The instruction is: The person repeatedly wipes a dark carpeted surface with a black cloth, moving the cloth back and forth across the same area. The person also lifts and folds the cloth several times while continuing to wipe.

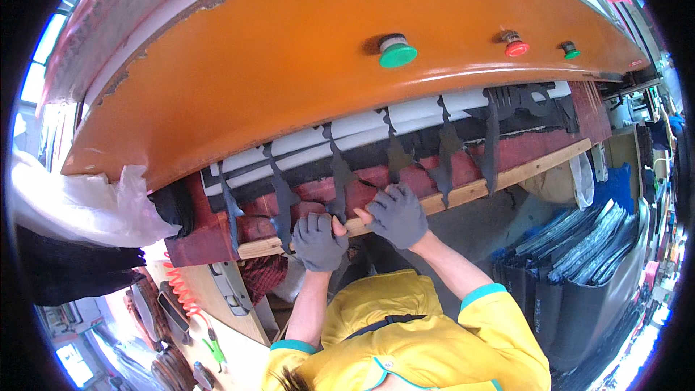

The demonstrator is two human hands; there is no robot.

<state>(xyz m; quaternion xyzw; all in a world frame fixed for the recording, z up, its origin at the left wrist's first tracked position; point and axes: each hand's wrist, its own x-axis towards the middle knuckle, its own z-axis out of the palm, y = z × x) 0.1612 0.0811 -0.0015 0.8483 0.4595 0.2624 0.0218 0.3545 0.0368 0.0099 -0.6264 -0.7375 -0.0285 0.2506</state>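
My left hand (319, 243), in a grey glove with bare fingertips, is curled over the wooden rail (521, 174) along the near edge of a dark red board (315, 193). Close by on its right, my right hand (398, 216), gloved alike, bends over the same rail with its thumb towards the left. Dark cut-out sheet strips (282, 201) with jagged edges lie across the board, some reaching over the rail. One strip (337, 174) runs down to my left hand, another (395, 152) to my right; their ends there are hidden. White and black layers (358, 138) lie under the strips.
An orange machine panel (260, 76) overhangs the board, bearing a large green button (398, 53), a red button (516, 46) and a smaller green one (572, 51). Clear plastic film (81, 201) hangs at left, above a red coiled hose (182, 288). Stacked dark sheets (570, 271) stand at right.
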